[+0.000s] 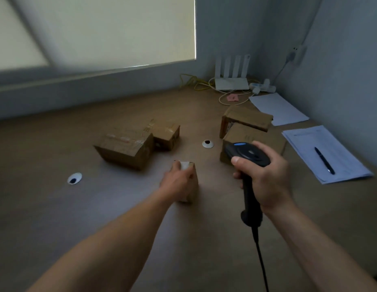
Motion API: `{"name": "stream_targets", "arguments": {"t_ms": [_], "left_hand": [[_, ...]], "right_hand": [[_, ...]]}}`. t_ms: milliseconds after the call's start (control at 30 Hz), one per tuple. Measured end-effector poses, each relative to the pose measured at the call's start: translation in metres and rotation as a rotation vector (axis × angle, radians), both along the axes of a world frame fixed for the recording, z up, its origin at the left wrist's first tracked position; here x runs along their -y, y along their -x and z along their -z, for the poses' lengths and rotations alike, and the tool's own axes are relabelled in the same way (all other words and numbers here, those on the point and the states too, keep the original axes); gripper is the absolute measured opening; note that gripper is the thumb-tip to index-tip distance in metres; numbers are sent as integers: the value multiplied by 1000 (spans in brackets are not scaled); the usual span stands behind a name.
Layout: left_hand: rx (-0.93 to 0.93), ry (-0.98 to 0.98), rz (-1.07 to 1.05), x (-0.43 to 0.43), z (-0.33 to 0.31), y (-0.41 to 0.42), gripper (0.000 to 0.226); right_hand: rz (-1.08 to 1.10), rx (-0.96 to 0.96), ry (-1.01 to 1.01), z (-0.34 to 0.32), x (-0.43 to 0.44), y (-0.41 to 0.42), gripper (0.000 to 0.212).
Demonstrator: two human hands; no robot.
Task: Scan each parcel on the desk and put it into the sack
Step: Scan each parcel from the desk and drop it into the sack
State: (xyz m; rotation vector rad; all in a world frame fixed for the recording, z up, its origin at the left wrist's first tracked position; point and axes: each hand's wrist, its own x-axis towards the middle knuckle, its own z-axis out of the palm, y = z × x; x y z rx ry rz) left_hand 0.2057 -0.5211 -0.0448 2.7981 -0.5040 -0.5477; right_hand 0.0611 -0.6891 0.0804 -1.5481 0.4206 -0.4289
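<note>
Left-hand grip (179, 179) is curled round the top of a small parcel (193, 187) that's standing on the worktop (57, 207), pretty much dead centre. Right-hand grip (267, 178) is clamped on the handle of a black scanner (247, 153), held above the worktop, cord dangling off the bottom. Right behind the scanner sit two brown boxes (246, 119) touching each other. Over to the left there's a bigger box (124, 148) with a smaller box (167, 133) butted up against it. Far right: paper sheets (305, 144) with a pen (324, 160) on top. Router (231, 83) in the back corner.
</note>
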Motion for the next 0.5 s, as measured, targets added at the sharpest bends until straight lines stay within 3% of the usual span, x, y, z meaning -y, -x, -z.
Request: {"name": "stream_targets", "arguments": {"t_ms": [133, 267, 500], "left_hand": [[-30, 126, -156, -59, -1, 92, 30], [-82, 323, -331, -118, 2, 158, 17], [-88, 486, -573, -214, 0, 224, 23]], "right_hand": [[-71, -17, -24, -4, -27, 64, 67], [-143, -36, -18, -4, -61, 109, 63], [-238, -33, 5, -12, -121, 137, 69]]}}
